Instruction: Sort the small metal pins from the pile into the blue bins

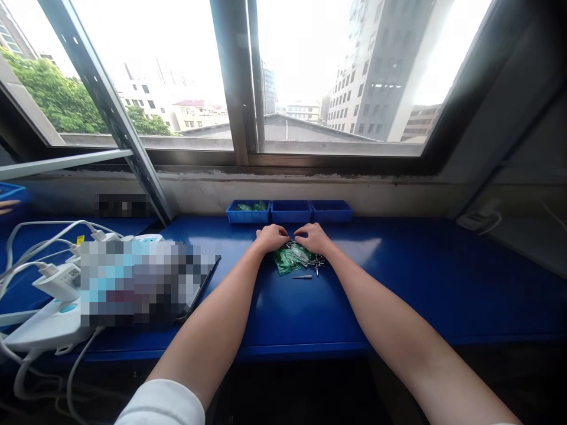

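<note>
A small pile lies on the blue tabletop, made of green-tinted plastic bags (290, 258) and loose silver pin-like metal pieces (317, 261). My left hand (271, 237) is at the pile's far left edge, fingers bent inward and close together; whatever is in them is too small to make out. Opposite it, my right hand (313, 238) curves over the far right edge, with a gap between thumb and fingers and nothing visible held. One single metal piece (302, 277) lies apart, in front of the bags.
Three blue bins stand in a row behind my hands: the left bin (248, 219) holds green bags, beside a middle bin (291, 220) and a right bin (332, 220). A white power strip (48, 327) with cables is at left. Another person's hand (7, 205) shows far left.
</note>
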`<state>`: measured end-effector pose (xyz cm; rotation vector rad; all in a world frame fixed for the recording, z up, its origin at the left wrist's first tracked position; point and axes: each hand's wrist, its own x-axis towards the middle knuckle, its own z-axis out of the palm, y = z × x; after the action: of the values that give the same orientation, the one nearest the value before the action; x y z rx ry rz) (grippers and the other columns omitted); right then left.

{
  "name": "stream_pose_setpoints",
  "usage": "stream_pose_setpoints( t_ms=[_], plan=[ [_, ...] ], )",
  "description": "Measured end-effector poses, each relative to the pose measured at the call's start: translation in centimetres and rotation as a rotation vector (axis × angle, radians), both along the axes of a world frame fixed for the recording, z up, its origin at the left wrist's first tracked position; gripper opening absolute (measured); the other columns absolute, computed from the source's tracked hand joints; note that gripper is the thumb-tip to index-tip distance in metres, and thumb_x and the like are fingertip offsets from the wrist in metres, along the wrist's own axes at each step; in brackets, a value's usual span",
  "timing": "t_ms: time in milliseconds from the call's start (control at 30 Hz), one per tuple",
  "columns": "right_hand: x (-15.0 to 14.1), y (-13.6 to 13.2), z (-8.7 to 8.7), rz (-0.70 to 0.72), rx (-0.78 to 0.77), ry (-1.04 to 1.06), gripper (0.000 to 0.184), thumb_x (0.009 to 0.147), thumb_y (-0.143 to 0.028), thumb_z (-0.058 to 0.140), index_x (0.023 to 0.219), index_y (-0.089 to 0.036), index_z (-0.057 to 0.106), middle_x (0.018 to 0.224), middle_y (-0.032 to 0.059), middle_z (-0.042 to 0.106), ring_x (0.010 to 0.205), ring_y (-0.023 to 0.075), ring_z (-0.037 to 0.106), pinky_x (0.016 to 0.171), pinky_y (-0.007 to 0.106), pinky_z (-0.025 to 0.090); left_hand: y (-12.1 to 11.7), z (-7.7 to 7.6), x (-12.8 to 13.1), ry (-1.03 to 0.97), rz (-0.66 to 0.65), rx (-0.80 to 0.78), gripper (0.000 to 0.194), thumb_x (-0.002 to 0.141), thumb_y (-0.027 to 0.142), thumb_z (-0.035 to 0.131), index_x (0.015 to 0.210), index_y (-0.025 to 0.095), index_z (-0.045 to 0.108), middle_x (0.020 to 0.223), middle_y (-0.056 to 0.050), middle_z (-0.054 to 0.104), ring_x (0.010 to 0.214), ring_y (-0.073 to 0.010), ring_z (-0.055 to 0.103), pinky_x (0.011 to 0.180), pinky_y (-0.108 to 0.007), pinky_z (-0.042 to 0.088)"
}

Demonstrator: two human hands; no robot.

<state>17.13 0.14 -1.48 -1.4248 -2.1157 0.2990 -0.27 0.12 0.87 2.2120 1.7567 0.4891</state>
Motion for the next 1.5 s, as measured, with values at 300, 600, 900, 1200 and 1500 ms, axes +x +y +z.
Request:
stream_pose_setpoints(
  t_ms=[300, 600, 900, 1200, 1500],
  plan=[
    [-0.8, -0.2, 0.1, 0.042, -0.076, -0.054, 0.024, 0.080, -0.032, 0.051, 0.091, -0.025, 0.071, 0.101, 0.0058, 0.061, 0.100, 0.0228, 0.050, 0.088, 0.032, 0.038, 0.6, -0.5, 0.4, -0.015, 0.009, -0.059, 0.022, 0.073, 0.037, 0.053, 0.081, 0.025, 0.070, 0.090, -0.003, 0.070, 0.094, -0.0262, 0.059, 0.091, -0.042, 0.036],
    [-1.4, -0.2, 0.1, 0.007, -0.122, -0.117, 0.019, 0.082, -0.035, 0.050, 0.088, -0.021, 0.063, 0.103, 0.0079, 0.058, 0.101, 0.0268, 0.046, 0.083, 0.037, 0.035, 0.5, -0.8, 0.3, -0.001, -0.035, -0.041, 0.020, 0.079, 0.034, 0.049, 0.082, 0.023, 0.066, 0.088, -0.003, 0.069, 0.094, -0.0258, 0.059, 0.088, -0.041, 0.036],
    [-0.9, -0.3, 0.2, 0.017, 0.098, 0.101, 0.020, 0.087, -0.026, 0.043, 0.081, -0.018, 0.060, 0.081, 0.0047, 0.064, 0.083, 0.0177, 0.051, 0.072, 0.027, 0.036, 0.0, -0.4, 0.6, -0.248, -0.108, 0.153, 0.024, 0.083, 0.037, 0.047, 0.092, 0.022, 0.063, 0.088, -0.002, 0.068, 0.083, -0.0184, 0.060, 0.079, -0.030, 0.042],
    [-0.9, -0.5, 0.6, 0.029, 0.047, 0.384, 0.033, 0.087, -0.038, 0.042, 0.071, -0.017, 0.062, 0.069, 0.0037, 0.066, 0.063, 0.0145, 0.058, 0.061, 0.024, 0.042, -0.4, 0.0, 1.1, -0.229, -0.166, 0.359, 0.024, 0.084, 0.026, 0.046, 0.088, 0.020, 0.069, 0.090, -0.003, 0.070, 0.089, -0.0182, 0.062, 0.082, -0.026, 0.044],
    [-0.5, -0.4, 0.8, 0.140, -0.117, 0.869, 0.025, 0.063, -0.032, 0.066, 0.082, -0.016, 0.067, 0.073, 0.0032, 0.068, 0.070, 0.0168, 0.062, 0.067, 0.028, 0.048, -0.5, 0.0, 1.3, -0.327, -0.161, 0.373, 0.024, 0.083, 0.026, 0.050, 0.095, 0.018, 0.069, 0.093, -0.004, 0.070, 0.086, -0.0177, 0.063, 0.082, -0.025, 0.047]
  ],
)
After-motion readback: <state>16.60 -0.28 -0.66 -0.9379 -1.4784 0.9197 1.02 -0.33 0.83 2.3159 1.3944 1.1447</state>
